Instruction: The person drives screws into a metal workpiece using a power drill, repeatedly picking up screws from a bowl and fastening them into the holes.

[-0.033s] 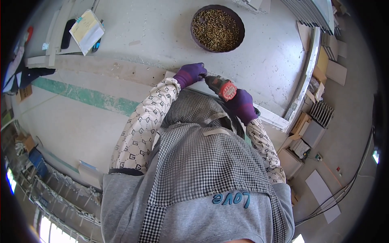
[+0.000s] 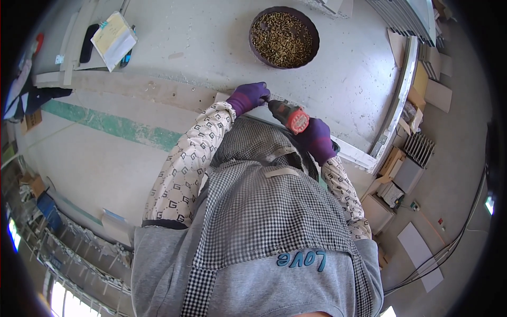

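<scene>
My right hand [image 2: 317,141], in a purple glove, is wrapped round the grip of a red and black cordless drill [image 2: 288,114]. The drill points up and to the left, away from my body. At its front end is my left hand [image 2: 248,98], also gloved in purple, with the fingers closed in a pinch. Whatever lies between those fingertips is too small to make out. Both hands are at the near edge of the pale worktable [image 2: 211,50]. Beyond them stands a round dark bowl [image 2: 315,50] full of small brass-coloured metal pieces [image 2: 282,38].
A notepad [image 2: 113,41] lies at the far left beside a black object [image 2: 88,44] and a blue-handled tool [image 2: 126,58]. Grey panels [image 2: 404,18] are stacked at the far right. A metal rail [image 2: 400,98] bounds the table's right side. Cardboard boxes [image 2: 392,161] stand on the floor beyond.
</scene>
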{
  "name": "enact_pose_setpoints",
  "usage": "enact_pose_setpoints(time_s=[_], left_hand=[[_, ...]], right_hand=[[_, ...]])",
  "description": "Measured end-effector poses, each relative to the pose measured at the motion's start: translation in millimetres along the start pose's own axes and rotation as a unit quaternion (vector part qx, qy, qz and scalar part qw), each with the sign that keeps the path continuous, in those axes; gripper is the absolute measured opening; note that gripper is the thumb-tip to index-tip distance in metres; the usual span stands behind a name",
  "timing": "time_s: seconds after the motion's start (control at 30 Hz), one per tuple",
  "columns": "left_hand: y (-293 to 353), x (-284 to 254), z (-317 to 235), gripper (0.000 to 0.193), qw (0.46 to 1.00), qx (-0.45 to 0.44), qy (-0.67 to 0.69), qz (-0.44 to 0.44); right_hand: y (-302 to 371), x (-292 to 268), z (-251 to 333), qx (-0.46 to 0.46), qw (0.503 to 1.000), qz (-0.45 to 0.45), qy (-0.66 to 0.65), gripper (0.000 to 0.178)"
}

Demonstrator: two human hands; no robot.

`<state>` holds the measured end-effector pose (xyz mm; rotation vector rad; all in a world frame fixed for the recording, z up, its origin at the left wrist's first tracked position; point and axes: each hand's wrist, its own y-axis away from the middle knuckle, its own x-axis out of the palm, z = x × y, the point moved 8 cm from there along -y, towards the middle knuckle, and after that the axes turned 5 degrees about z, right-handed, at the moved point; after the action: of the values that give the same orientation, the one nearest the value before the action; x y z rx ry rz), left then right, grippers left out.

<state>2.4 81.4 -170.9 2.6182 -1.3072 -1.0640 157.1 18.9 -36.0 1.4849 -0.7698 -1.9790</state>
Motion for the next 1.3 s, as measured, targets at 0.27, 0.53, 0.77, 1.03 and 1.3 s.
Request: enact_pose_setpoints(time_s=[0.27, 0.53, 0.77, 1.03, 1.3], left_hand=[[5.8, -3.3, 4.7, 0.015, 0.990, -0.070, 0.075, -0.100], [6.6, 4.5, 22.0, 0.013, 0.930, -0.144, 0.315, -0.122], [1.3, 10.4, 17.3, 0.018, 0.966, -0.119, 0.218, -0.078], [1.0, 6.3, 8.6, 0.017, 0.977, -0.076, 0.186, -0.067], [4.3, 3.3, 7.9, 0.015, 0.975, -0.073, 0.191, -0.083]], right_hand=[[7.2, 9.5, -38.9, 0.087, 0.992, -0.049, -0.081, 0.036], [-0.2, 17.4, -36.1, 0.071, 0.995, -0.031, -0.061, 0.034], [1.7, 13.9, -32.5, 0.051, 0.995, -0.043, -0.072, 0.032], [5.5, 7.5, -24.3, 0.026, 0.993, -0.057, -0.096, 0.030], [3.1, 10.6, -18.8, 0.060, 0.997, -0.016, -0.046, 0.033]])
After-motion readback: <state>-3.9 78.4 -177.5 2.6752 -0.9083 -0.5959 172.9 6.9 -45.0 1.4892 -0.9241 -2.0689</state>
